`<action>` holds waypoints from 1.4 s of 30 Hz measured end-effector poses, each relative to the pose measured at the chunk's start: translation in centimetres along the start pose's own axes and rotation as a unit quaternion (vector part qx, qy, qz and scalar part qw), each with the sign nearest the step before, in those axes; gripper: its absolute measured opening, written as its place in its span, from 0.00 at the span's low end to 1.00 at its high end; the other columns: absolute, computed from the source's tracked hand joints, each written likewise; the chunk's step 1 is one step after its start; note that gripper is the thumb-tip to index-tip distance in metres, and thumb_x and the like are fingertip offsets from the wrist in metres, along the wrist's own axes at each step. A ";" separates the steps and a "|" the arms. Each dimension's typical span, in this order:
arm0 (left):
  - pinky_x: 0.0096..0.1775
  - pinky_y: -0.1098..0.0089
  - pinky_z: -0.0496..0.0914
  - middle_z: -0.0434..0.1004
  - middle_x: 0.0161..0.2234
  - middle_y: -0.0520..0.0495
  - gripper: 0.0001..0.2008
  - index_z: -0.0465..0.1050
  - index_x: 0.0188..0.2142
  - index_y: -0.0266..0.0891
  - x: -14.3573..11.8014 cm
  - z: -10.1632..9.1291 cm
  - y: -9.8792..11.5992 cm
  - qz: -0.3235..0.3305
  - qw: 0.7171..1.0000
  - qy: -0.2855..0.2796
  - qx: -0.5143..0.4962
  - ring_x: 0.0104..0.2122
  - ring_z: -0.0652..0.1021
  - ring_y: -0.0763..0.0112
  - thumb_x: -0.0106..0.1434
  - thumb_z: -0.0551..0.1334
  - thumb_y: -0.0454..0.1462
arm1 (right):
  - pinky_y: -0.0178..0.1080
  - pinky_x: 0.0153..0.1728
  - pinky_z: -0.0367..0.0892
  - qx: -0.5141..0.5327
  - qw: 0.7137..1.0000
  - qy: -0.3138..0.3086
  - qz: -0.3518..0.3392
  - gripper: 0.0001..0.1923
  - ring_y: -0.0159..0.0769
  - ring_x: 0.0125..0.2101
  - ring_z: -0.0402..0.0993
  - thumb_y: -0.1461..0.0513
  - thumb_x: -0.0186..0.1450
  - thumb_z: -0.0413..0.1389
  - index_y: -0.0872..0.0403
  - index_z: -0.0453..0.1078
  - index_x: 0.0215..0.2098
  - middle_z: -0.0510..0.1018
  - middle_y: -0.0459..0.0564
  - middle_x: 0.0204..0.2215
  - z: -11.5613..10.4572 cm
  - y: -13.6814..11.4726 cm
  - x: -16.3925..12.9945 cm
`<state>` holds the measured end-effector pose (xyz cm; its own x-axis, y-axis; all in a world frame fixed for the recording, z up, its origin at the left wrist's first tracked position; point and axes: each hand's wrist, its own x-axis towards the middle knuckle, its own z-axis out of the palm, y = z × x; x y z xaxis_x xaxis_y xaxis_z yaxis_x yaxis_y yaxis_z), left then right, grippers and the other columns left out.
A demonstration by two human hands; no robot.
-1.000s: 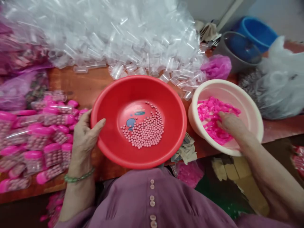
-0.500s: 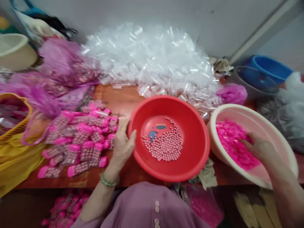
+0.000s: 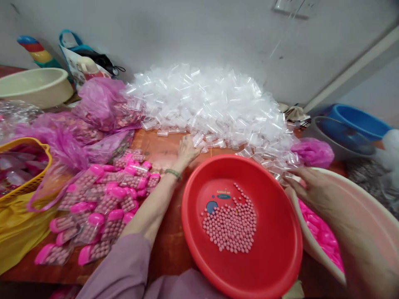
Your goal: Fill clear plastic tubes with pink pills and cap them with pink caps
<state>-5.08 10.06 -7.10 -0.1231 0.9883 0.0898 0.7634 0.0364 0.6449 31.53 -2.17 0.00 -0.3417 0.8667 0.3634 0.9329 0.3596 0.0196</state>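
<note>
My left hand [image 3: 187,152], a green bead bracelet at its wrist, reaches to the front edge of a heap of clear plastic containers [image 3: 212,108]. Its fingers are loosely apart beside the nearest ones, and no held thing shows. A red basin [image 3: 280,245] with small pink beads [image 3: 230,226] stands tilted in front of me. To its right, my right hand [image 3: 304,182], somewhat blurred, stretches across the rim of a pale pink basin [image 3: 370,211] toward clear containers. Its fingers look parted. Bright pink caps [image 3: 321,232] lie in that basin, partly hidden by my right forearm.
Bead-filled containers with pink caps [image 3: 109,199] lie piled at the left. Beyond them are purple plastic bags [image 3: 99,99], a yellow basket [image 3: 25,182] and a cream basin [image 3: 37,87]. Blue [image 3: 361,120] and grey tubs [image 3: 339,137] stand at the back right.
My left hand has left the red basin's rim and moved forward to the clear containers. My right hand has come up from the pink caps toward the basin's far left rim. The view has shifted.
</note>
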 end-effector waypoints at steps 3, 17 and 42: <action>0.56 0.44 0.65 0.63 0.61 0.25 0.43 0.61 0.61 0.34 2.9 2.7 1.4 -0.028 0.999 -0.015 0.038 0.60 0.66 0.37 0.50 0.73 0.48 | 0.46 0.35 0.72 0.051 0.997 -0.011 -0.060 0.08 0.46 0.33 0.78 0.59 0.68 0.51 0.53 0.71 0.38 0.81 0.58 0.34 1.2 -3.4 3.6; 0.60 0.48 0.57 0.60 0.62 0.37 0.25 0.73 0.52 0.43 3.6 6.5 -0.4 0.035 0.999 -0.019 0.012 0.60 0.64 0.45 0.52 0.63 0.32 | 0.40 0.33 0.72 0.138 0.987 -0.015 -0.080 0.06 0.40 0.31 0.79 0.61 0.67 0.55 0.54 0.72 0.40 0.81 0.52 0.32 2.7 -4.6 4.1; 0.41 0.66 0.74 0.78 0.42 0.48 0.16 0.75 0.39 0.41 -10.3 -3.9 4.7 -0.032 0.722 -0.287 -0.629 0.40 0.80 0.65 0.49 0.69 0.36 | 0.39 0.36 0.74 0.653 0.744 -0.076 0.120 0.24 0.33 0.33 0.76 0.53 0.54 0.68 0.51 0.70 0.46 0.79 0.49 0.41 2.5 -14.5 5.7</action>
<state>-2.68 -0.54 -2.07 0.4253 0.9026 -0.0666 -0.4567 0.2776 0.8452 15.81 -1.56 -0.54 -0.2837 0.9538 0.0994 0.0980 0.1319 -0.9864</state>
